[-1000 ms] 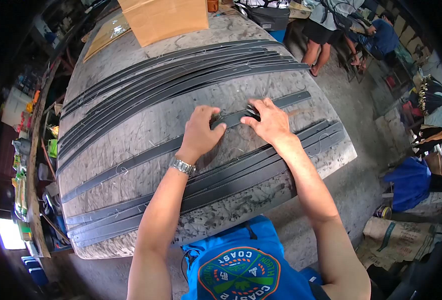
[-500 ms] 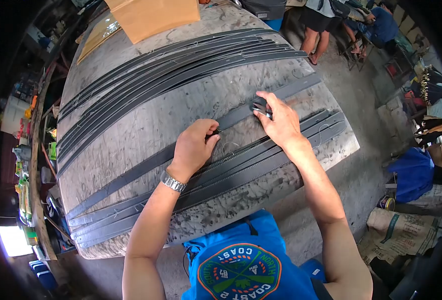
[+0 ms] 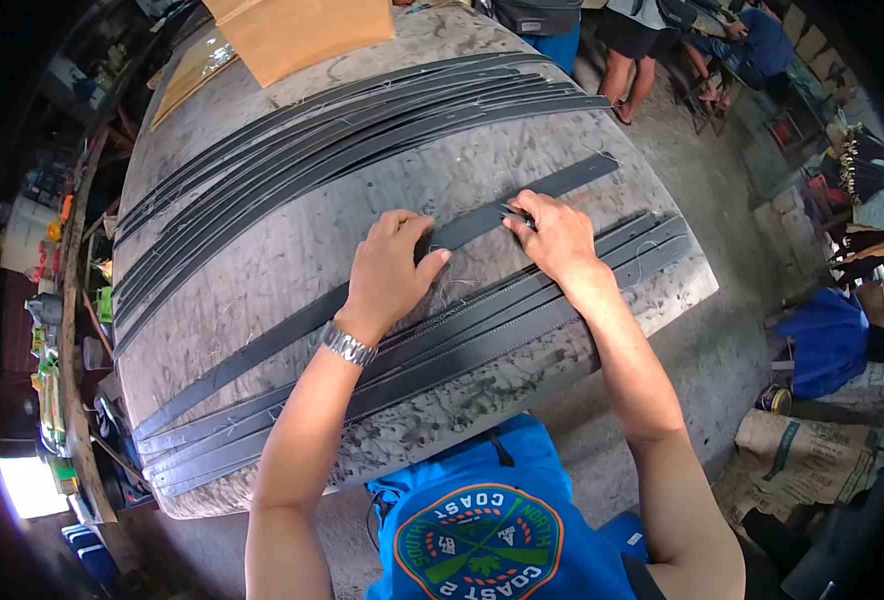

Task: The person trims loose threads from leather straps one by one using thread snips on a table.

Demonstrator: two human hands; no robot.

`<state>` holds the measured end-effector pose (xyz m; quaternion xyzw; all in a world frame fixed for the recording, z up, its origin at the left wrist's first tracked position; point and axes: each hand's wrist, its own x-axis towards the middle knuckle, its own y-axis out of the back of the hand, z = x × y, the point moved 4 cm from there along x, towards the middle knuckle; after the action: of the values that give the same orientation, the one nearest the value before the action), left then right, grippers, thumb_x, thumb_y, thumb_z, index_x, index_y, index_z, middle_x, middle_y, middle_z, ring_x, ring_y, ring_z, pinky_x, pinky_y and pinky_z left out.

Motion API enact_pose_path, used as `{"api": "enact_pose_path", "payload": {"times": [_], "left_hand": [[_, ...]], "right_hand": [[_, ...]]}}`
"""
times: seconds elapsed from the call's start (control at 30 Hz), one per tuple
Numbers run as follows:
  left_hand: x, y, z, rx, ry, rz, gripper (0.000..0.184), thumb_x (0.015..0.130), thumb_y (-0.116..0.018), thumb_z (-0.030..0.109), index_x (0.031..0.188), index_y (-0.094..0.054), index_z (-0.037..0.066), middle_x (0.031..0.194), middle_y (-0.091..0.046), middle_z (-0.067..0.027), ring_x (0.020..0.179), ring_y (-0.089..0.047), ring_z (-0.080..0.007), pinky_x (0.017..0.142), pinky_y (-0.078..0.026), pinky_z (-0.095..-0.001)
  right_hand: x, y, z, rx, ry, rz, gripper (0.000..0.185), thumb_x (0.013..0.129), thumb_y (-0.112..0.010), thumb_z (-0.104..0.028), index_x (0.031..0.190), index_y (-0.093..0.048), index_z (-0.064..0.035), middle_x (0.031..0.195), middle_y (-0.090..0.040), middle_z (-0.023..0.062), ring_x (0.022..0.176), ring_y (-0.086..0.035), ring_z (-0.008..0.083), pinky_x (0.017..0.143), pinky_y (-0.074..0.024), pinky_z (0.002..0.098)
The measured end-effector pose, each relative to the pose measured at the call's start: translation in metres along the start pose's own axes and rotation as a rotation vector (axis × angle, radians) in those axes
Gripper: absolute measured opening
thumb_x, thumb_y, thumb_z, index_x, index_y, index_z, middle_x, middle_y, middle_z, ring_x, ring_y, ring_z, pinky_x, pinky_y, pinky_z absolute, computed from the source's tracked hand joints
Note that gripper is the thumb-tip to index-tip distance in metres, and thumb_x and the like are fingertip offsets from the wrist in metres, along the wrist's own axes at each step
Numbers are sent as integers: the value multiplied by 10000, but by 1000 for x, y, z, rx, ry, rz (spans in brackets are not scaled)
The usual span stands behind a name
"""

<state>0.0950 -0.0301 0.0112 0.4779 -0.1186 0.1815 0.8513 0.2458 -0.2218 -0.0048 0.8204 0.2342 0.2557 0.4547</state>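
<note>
A long dark strap (image 3: 567,182) runs diagonally over the worktable, under both hands. My left hand (image 3: 387,265), with a metal watch on its wrist, grips the strap near its middle, fingers at the far edge and thumb at the near edge. My right hand (image 3: 554,232) is closed around small thread snips (image 3: 510,212), their pointed tips just above the strap and aimed left; most of the tool is hidden by the fingers. Loose pale threads (image 3: 452,290) lie just below the strap, between the hands.
More stitched straps (image 3: 502,340) lie along the near side of the stained table (image 3: 312,230), and a larger group of straps (image 3: 362,130) lies farther back. A cardboard box (image 3: 302,35) stands at the far edge. Other people (image 3: 637,50) are at the upper right.
My left thumb and fingers have spread from a pinch to span the strap. My right fingers have closed lower around the snips. The strap's far right end has shifted slightly left.
</note>
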Motion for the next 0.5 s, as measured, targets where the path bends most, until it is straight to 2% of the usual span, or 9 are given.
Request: {"api": "enact_pose_path", "payload": {"times": [0.1, 0.3, 0.37, 0.5], "left_hand": [[7, -10, 1, 106, 38, -21, 336, 857, -790, 231, 1114, -677, 47, 1187, -660, -121, 1108, -628, -322, 919, -512, -407], [26, -19, -14, -269, 286, -151, 388, 830, -811, 152, 1166, -675, 14, 1047, -724, -152, 1001, -701, -297, 901, -540, -384], [26, -22, -20, -303, 256, -145, 407, 833, -819, 156, 1185, -683, 4, 1036, -744, -155, 981, -717, -277, 891, -548, -376], [23, -26, -31, -398, 277, -164, 421, 844, -828, 163, 1211, -701, 0, 1095, -763, -136, 1017, -717, -215, 912, -548, -351]], "right_hand": [[-2, 2, -2, 45, -12, 10, 261, 922, -753, -300, 1078, -669, -107, 1046, -738, 90, 995, -706, 337, 828, -546, 464], [-18, 7, -29, 230, -63, 73, 360, 919, -747, -245, 1202, -614, -67, 1070, -707, 158, 1003, -699, 363, 868, -531, 491], [-18, 2, -33, 243, -108, 46, 406, 916, -747, -231, 1250, -597, -57, 1092, -701, 170, 1011, -697, 365, 877, -528, 492], [-17, -4, -52, 226, 84, 81, 366, 921, -730, -137, 1266, -613, -101, 1042, -688, 132, 965, -695, 361, 805, -554, 473]]}}
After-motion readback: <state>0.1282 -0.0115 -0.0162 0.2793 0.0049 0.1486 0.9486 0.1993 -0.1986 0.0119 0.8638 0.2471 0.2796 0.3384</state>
